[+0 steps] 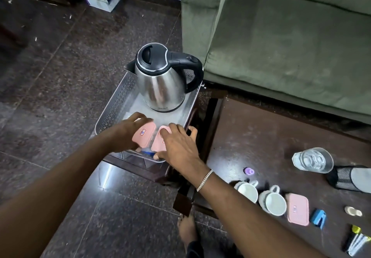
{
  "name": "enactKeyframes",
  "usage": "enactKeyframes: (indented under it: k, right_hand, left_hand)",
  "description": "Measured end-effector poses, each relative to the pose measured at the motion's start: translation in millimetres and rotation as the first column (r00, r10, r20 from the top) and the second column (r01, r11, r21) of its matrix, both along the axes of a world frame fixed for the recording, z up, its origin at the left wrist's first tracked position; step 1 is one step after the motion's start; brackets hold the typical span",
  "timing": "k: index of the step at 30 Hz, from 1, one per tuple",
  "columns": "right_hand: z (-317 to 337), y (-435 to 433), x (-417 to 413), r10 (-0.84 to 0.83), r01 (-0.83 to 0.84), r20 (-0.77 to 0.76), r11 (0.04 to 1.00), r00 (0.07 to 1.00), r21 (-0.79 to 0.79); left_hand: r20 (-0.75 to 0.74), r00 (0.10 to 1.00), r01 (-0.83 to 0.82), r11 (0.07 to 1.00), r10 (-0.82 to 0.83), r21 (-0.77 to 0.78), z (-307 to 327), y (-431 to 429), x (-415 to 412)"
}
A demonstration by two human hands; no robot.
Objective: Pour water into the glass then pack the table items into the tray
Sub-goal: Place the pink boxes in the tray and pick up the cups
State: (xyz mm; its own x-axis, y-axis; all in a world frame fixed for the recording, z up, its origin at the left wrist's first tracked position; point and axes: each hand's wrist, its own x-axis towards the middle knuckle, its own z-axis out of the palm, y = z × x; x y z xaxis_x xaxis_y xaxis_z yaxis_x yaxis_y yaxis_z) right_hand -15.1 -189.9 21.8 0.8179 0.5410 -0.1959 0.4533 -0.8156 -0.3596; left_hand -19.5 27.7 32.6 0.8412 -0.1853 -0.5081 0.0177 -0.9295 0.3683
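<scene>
A steel tray [112,109] with perforated walls sits on a small dark stand, and a steel kettle [162,83] with a black lid stands at its far end. At the tray's near end my left hand [128,133] grips one pink-lidded box [145,133]. My right hand [176,147] rests on a second pink-lidded box [160,143] beside it. On the dark table [261,137] to the right stand a glass of water [311,160], two white cups [248,190] [275,202] and a third pink box [297,209].
Also on the table lie a small purple cap [249,171], a blue stapler [318,217], a black mesh holder [349,178] on its side, markers [357,241] and a small beige item [352,210]. A green sofa [281,36] stands behind. My bare foot [186,227] is on the tiled floor.
</scene>
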Motion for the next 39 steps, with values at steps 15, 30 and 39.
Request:
enactKeyframes:
  k: [15,30,39]
  right_hand:
    - [24,-88,-25,-0.121,0.088,0.117,0.962,0.986,0.257]
    - [-33,-353,-121,-0.421,0.39,-0.036,0.866,0.906,-0.312]
    - [-68,-364,-134,-0.327,0.324,0.015,0.925,0.945,-0.198]
  left_hand:
    - [0.249,0.965,-0.112,0.985,0.076,0.133,32,-55,-23]
    - [0.05,0.999,0.013,0.99,-0.006,-0.138,-54,-338,-108]
    - [0.1,0.995,-0.018,0.998,0.023,-0.054,-82,-377,-120]
